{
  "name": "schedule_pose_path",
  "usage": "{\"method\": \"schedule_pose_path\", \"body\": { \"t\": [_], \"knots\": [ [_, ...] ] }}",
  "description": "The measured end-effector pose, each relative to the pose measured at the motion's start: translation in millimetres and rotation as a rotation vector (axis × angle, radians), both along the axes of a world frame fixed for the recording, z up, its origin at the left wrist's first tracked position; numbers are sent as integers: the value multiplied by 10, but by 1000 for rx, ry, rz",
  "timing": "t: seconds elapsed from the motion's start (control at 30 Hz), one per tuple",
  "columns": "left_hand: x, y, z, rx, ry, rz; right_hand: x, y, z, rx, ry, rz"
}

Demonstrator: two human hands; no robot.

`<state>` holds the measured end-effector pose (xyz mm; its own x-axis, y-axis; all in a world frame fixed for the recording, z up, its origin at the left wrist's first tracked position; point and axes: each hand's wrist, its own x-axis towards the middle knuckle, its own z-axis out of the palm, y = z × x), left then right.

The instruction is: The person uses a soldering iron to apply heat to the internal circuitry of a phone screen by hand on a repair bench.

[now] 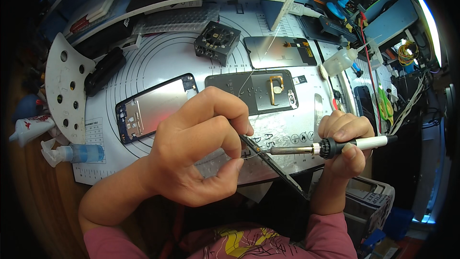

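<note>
My left hand (191, 148) pinches a thin solder wire (250, 156) between thumb and fingertip, and the wire's end reaches toward the iron's tip. My right hand (347, 134) grips a soldering iron (292, 150) with a white and black handle, its tip pointing left. Under that tip a narrow dark phone part (285, 176) lies slanted, seen nearly edge-on. Its upper end meets my left fingertips; whether they hold it cannot be told. Behind my hands lie a dark phone back cover (230, 84) with a loose flex cable (273, 91) and a phone frame (155, 108).
A small black fan (217, 42) and a phone screen panel (280, 52) lie farther back on the white printed mat (158, 62). At left are a perforated white plate (63, 88) and a pump bottle (86, 153). Tweezers (385, 105) and a squeeze bottle (340, 61) stand right.
</note>
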<state>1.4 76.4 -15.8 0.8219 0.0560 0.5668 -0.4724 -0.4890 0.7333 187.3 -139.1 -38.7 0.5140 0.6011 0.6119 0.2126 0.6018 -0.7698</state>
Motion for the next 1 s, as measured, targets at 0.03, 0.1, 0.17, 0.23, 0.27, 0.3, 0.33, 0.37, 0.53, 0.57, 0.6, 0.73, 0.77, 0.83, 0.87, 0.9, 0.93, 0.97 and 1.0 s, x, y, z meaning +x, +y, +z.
{"method": "schedule_pose_path", "body": {
  "t": [0.03,0.1,0.17,0.23,0.27,0.3,0.33,0.37,0.53,0.57,0.6,0.73,0.77,0.83,0.87,0.9,0.93,0.97,1.0],
  "knots": [
    [-2,0,-1,1,1,1,-1,-2,-1,0,2,-1],
    [-2,1,3,5,4,2,-5,0,0,-3,3,-6],
    [-2,1,11,11,6,3,-4,1,2,-7,-2,-8],
    [-2,-1,10,14,9,7,4,-1,4,-13,-12,-6],
    [-1,-2,9,15,11,9,2,2,1,-2,-6,-9],
    [-1,-3,7,13,11,9,-1,7,-5,8,1,-11],
    [0,-3,5,11,12,9,-2,10,-8,19,7,-14],
    [-1,-4,5,10,13,10,-3,9,-5,18,10,-9],
    [-6,-9,11,13,10,12,-7,7,9,2,-7,1],
    [-5,-10,10,13,10,12,-7,8,6,1,-6,2],
    [-4,-9,7,13,11,12,-7,9,3,0,-5,2],
    [-2,-5,8,18,8,13,-1,7,4,-6,-16,2],
    [0,-6,10,21,6,13,0,6,3,-6,-16,2],
    [-4,-8,9,22,11,15,1,5,-2,-5,-15,2],
    [-5,-9,10,22,13,16,0,4,1,-7,-16,0],
    [-4,-9,12,25,12,16,-4,4,4,-9,-16,-2],
    [-2,-7,13,28,10,15,-6,4,7,-11,-17,-4],
    [-1,-6,14,31,9,15,-6,6,6,-10,-16,-5],
    [0,-6,14,31,8,15,-5,8,6,-8,-15,-7]
  ]
}}
